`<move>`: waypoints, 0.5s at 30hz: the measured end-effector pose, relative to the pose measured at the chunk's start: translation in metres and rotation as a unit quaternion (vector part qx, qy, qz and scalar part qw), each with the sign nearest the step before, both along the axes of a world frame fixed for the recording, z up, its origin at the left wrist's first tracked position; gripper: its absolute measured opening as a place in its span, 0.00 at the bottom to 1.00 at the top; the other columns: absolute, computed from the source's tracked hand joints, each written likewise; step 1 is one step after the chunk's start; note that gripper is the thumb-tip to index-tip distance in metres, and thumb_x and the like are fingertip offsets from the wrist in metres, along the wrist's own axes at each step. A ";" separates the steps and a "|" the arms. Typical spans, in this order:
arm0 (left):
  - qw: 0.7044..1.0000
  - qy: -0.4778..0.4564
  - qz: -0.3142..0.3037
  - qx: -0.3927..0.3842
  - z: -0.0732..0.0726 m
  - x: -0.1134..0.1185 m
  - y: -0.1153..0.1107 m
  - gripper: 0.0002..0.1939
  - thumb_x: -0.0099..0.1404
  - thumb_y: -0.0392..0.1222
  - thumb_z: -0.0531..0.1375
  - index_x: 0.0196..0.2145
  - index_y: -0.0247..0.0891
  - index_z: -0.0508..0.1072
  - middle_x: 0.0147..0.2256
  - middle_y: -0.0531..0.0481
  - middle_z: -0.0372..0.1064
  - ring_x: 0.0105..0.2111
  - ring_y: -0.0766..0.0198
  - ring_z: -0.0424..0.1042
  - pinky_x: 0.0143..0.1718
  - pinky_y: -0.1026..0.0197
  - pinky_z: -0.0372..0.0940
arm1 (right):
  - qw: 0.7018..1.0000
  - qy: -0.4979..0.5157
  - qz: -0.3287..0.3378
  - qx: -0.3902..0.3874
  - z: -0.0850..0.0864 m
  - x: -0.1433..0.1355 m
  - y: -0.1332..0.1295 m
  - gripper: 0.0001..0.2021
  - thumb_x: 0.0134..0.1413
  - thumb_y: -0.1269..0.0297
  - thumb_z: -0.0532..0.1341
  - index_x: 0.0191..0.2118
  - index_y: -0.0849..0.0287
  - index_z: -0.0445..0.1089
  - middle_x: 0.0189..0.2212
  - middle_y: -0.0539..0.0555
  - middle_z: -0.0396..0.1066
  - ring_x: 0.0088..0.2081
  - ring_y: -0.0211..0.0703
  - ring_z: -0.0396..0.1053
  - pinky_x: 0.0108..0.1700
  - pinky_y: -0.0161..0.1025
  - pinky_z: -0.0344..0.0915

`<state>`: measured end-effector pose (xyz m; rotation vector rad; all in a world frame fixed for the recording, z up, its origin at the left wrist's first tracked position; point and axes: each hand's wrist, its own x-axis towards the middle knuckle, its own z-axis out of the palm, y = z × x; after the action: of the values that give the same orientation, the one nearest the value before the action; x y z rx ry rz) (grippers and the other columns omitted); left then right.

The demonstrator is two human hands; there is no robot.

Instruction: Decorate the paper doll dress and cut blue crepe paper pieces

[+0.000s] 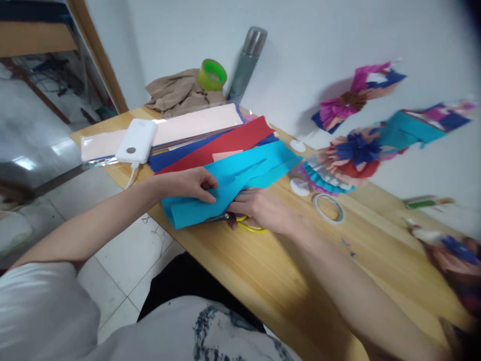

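My right hand (255, 206) grips yellow-handled scissors (250, 228) at the near edge of a bright blue sheet of crepe paper (195, 210). The scissor blades are mostly hidden under the paper, and a long slit separates a flap of it at the right. On top of the blue sheet's left part rests my left hand (195, 184), its fingers curled and its thumb apart from them. Beneath lie a red sheet (225, 143), a dark blue sheet (156, 161) and a pale pink stack in clear plastic (199, 123).
A white power bank (137, 140) with a cable sits left. Behind are brown cloth (173, 93), green tape (212, 75) and a grey bottle (248, 62). Paper flowers (356, 150), a tape roll (328, 208) and white discs (299, 186) are on the right of the wooden table (240, 271).
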<state>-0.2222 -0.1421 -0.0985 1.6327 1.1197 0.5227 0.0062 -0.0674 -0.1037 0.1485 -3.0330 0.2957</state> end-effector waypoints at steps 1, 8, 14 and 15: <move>1.000 0.002 -0.004 -0.008 0.002 0.005 0.001 0.18 0.54 0.45 0.63 0.20 0.38 0.55 0.22 0.59 0.43 0.22 0.71 0.46 0.24 0.63 0.43 | 1.000 0.009 0.006 0.002 0.000 0.006 0.000 0.15 0.63 0.55 0.55 0.32 0.59 0.72 0.27 0.53 0.73 0.31 0.40 0.67 0.36 0.38 0.56; 0.996 0.003 0.017 -0.084 0.009 0.061 0.004 0.19 0.52 0.47 0.64 0.19 0.38 0.57 0.20 0.59 0.46 0.21 0.72 0.48 0.22 0.64 0.45 | 0.999 0.039 -0.027 0.023 0.012 0.065 -0.005 0.23 0.67 0.51 0.46 0.33 0.60 0.71 0.27 0.54 0.70 0.31 0.40 0.64 0.37 0.38 0.57; 0.991 0.021 -0.006 -0.130 0.005 0.109 0.014 0.17 0.50 0.46 0.64 0.19 0.38 0.59 0.19 0.59 0.50 0.20 0.71 0.51 0.21 0.65 0.47 | 0.997 0.037 -0.046 0.053 0.011 0.110 -0.007 0.26 0.68 0.51 0.40 0.33 0.59 0.70 0.26 0.53 0.68 0.31 0.40 0.62 0.38 0.38 0.58; 0.990 0.021 -0.010 -0.136 0.004 0.115 0.016 0.16 0.50 0.45 0.64 0.19 0.38 0.59 0.18 0.59 0.51 0.20 0.71 0.52 0.21 0.65 0.47 | 0.997 0.032 -0.047 0.058 0.009 0.115 -0.008 0.26 0.68 0.52 0.40 0.32 0.58 0.70 0.26 0.52 0.67 0.30 0.40 0.62 0.38 0.38 0.58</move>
<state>-0.1070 -0.1259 -0.0947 1.4216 1.1506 0.3084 0.1211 -0.0749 -0.0943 0.0240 -2.9816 0.1061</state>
